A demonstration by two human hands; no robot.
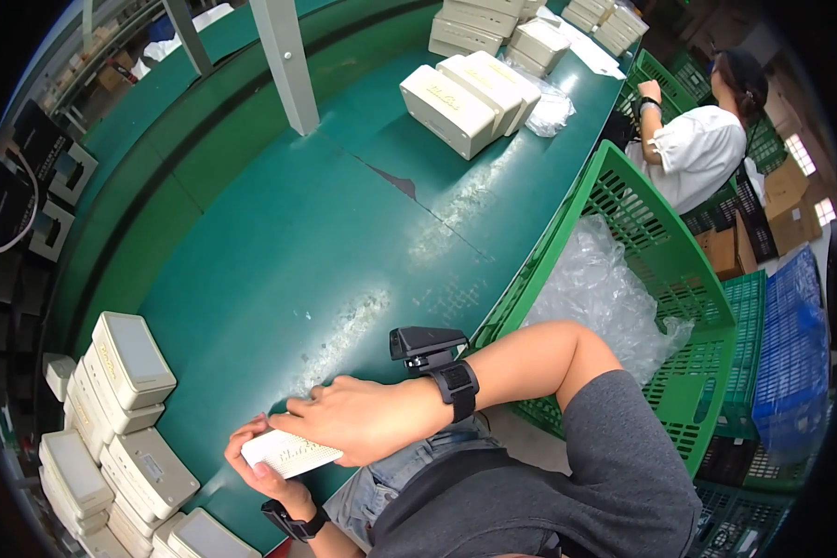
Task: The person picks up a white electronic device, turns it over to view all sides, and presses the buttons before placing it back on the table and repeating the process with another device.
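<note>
A cream-white box-shaped device [296, 455] with gold script on its face is held low over the near table edge, just in front of my body. My left hand [270, 482] grips its left end, thumb on the near side and fingers curled behind. My right hand [358, 423] lies across its far and right side, fingers bent over it; some fingertips are hidden. Stacks of similar cream devices [132, 363], several with grey panels, stand to the left of my left hand. Black straps with small units circle both my wrists.
More cream devices [448, 107] stand at the far end of the green table [251, 251], beside clear plastic wrap [551, 110]. A green crate [725, 349] of clear plastic bags [593, 279] stands at right. Behind it, a person in white [702, 153] works. A grey post [286, 65] rises beyond.
</note>
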